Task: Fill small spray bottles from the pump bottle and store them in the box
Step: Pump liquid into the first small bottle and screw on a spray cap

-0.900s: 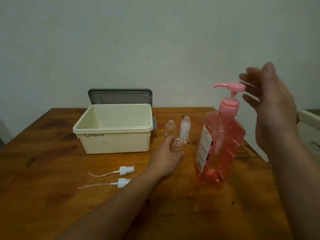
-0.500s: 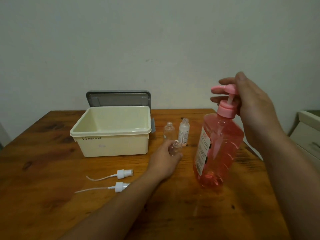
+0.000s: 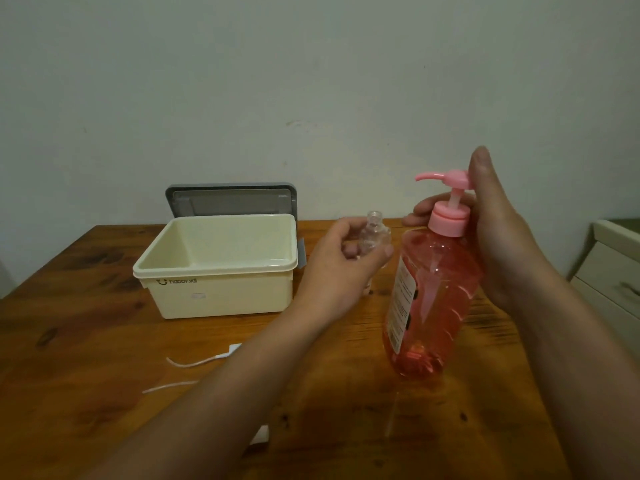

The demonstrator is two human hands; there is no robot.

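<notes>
A person's left hand (image 3: 341, 251) has its fingers clamped on an uncapped small spray bottle (image 3: 374, 233) above the worktop (image 3: 86, 341) beside the pump bottle (image 3: 433, 299), whose neck the right hand (image 3: 498, 244) grips; filling now needs the mouth brought under the spout (image 3: 427, 175)

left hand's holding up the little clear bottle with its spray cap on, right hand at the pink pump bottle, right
Not quite: the head view shows the little clear bottle in the left hand with a bare open neck, no spray cap. The right hand is at the pink pump bottle, as you said.
</notes>
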